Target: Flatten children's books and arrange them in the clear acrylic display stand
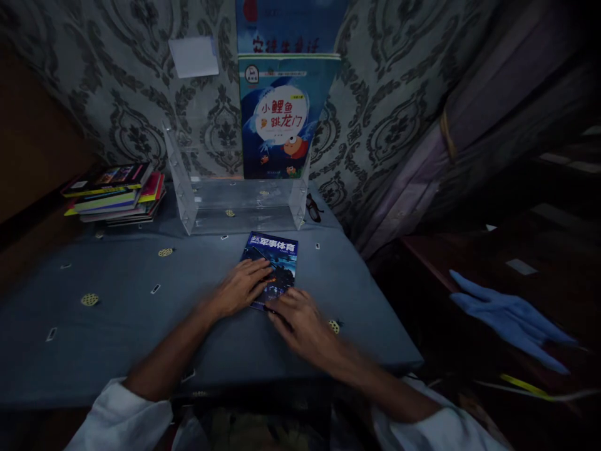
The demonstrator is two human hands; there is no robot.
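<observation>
A dark blue magazine point(282, 260) with white Chinese characters lies on the cloth-covered table point(197, 338). My left hand point(241, 285) rests on its left side, fingers spread over the cover. Over its lower right edge is my right hand point(298, 316), fingers bent and bunched near the bottom edge; whether they hold the magazine is hard to tell. Behind the magazine stands a clear acrylic rack point(244, 219), with a teal picture book point(277, 150) upright at its right part and a blue book point(291, 25) above and behind that one.
A stack of books point(117, 197) sits at the table's back left. Dark glasses point(313, 208) lie by the rack's right end. Patterned wallpaper, a white card point(194, 57) and a tied curtain point(399, 194) are behind. At the right lies a blue glove point(509, 316).
</observation>
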